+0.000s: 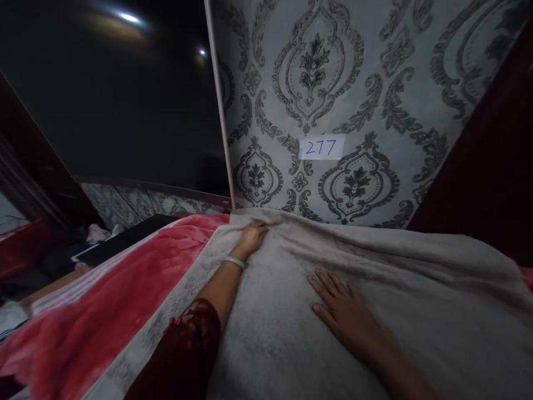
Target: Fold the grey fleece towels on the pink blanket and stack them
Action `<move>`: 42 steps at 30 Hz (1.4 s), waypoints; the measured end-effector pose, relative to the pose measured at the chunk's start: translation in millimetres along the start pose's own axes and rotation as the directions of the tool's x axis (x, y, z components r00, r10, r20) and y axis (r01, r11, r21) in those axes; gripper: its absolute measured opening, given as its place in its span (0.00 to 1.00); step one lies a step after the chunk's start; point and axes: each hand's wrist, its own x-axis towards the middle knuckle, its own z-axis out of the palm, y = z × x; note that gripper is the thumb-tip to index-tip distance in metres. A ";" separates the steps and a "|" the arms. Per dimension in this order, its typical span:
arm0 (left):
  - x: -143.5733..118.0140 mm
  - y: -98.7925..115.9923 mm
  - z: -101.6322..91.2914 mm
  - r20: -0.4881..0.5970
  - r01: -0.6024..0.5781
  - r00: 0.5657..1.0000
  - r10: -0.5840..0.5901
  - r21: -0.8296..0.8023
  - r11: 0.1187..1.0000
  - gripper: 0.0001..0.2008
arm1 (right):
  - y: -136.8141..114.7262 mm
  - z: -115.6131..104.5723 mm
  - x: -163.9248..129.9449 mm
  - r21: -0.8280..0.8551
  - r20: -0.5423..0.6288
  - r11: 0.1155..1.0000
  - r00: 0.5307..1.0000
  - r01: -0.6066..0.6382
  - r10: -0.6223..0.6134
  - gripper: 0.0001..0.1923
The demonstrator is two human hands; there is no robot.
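Observation:
A grey plush blanket (266, 311) is spread in front of me, with folds running along its far side. My left hand (252, 238), with a bangle on its wrist, reaches to the blanket's far left part. Its fingers are curled into the fabric, and small creases run out from them. Nearer to me and to the right, my right hand (343, 311) lies palm down on the grey blanket, fingers spread. A red blanket (137, 300) with a striped border sticks out to the left from under the grey one.
Patterned wallpaper (353, 100) with a paper label (321, 147) reading 277 rises behind the blanket. A large dark glossy panel (125, 111) stands at the back left, and a dark red surface (491, 155) at the right. A flat black object (129, 239) lies beyond the red blanket.

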 end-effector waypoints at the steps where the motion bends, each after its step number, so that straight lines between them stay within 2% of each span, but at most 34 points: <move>1: -2.2 -5.9 -5.5 -0.060 0.086 0.995 -0.085 0.010 0.996 0.17 | 0.7 1.6 0.5 0.003 -0.008 1.000 1.000 0.003 -0.003 0.32; 3: -6.2 -22.3 -17.0 -0.176 0.291 0.943 -0.284 0.014 0.957 0.19 | 2.2 4.5 1.1 0.014 -0.027 1.000 1.000 0.014 -0.014 0.32; 5: -8.7 -41.8 -26.0 -0.221 0.475 0.857 -0.465 -0.008 0.880 0.20 | 3.8 7.2 1.4 0.021 -0.053 0.999 0.998 0.026 -0.025 0.32; 7: -8.5 -59.5 -30.8 -0.190 0.591 0.788 -0.586 -0.034 0.806 0.22 | 5.2 9.6 1.6 0.019 -0.076 0.999 0.997 0.034 -0.032 0.31; 9: -5.5 -71.6 -31.9 -0.141 0.639 0.756 -0.640 -0.059 0.767 0.21 | 6.3 11.4 2.0 0.020 -0.084 0.999 0.996 0.031 -0.029 0.31; 12: 1.2 -78.0 -31.2 -0.128 0.615 0.770 -0.625 -0.111 0.781 0.16 | 6.9 12.7 2.5 0.030 -0.079 0.999 0.997 0.023 -0.020 0.31; 14: 4.5 -77.7 -30.3 -0.173 0.570 0.791 -0.587 -0.141 0.809 0.19 | 6.8 12.3 2.5 0.033 -0.087 0.999 0.996 0.028 -0.025 0.31; 16: 5.7 -76.9 -28.8 -0.238 0.542 0.793 -0.561 -0.146 0.828 0.24 | 6.3 11.0 2.3 0.032 -0.096 0.999 0.995 0.036 -0.032 0.31; 19: 4.6 -76.9 -26.8 -0.278 0.550 0.782 -0.558 -0.113 0.827 0.24 | 4.8 7.4 1.5 0.029 -0.073 0.999 0.997 0.027 -0.025 0.31; 23: 4.4 -69.2 -34.2 -0.285 0.549 0.796 -0.533 -0.029 0.835 0.19 | 2.7 2.4 0.1 0.042 -0.030 0.999 0.999 0.018 -0.017 0.32; 25: 7.1 -53.8 -38.2 -0.318 0.509 0.821 -0.474 0.030 0.860 0.19 | 2.2 0.9 -0.2 0.053 -0.038 0.998 0.999 0.020 -0.018 0.32; 27: 11.1 -27.8 -33.6 -0.283 0.400 0.888 -0.363 0.085 0.913 0.20 | 2.0 -0.7 -0.1 0.064 -0.042 0.998 0.999 0.020 -0.018 0.31; 29: 14.1 5.6 -17.6 -0.151 0.213 0.969 -0.195 0.110 0.971 0.18 | 1.4 -3.3 0.1 0.080 -0.038 0.997 0.999 0.018 -0.015 0.31; 31: 14.4 37.9 4.6 -0.005 0.008 1.000 -0.008 0.097 0.995 0.12 | -0.2 -7.1 0.0 0.102 -0.030 0.995 0.999 0.018 -0.015 0.31; 33: 12.8 59.6 23.4 0.072 -0.134 0.989 0.129 0.076 0.988 0.09 | -3.1 -11.2 -0.6 0.125 -0.027 0.992 1.000 0.016 -0.013 0.31; 34: 12.0 64.9 29.3 0.077 -0.174 0.983 0.168 0.077 0.982 0.09 | -4.6 -12.9 -1.1 0.137 -0.025 0.991 1.000 0.015 -0.011 0.31; 38: 12.7 61.9 32.7 -0.014 -0.255 0.965 0.261 0.168 0.952 0.12 | -1.6 -16.3 -1.8 0.208 -0.053 0.978 0.998 0.028 -0.017 0.32; 40: 12.5 60.9 29.9 0.006 -0.371 0.927 0.374 0.151 0.916 0.11 | 11.7 -20.0 0.8 0.260 -0.166 0.965 0.986 0.042 0.002 0.31; 42: 9.5 67.3 28.0 0.066 -0.503 0.864 0.499 0.048 0.863 0.13 | 34.4 -29.2 7.4 0.287 -0.312 0.957 0.949 0.039 0.054 0.26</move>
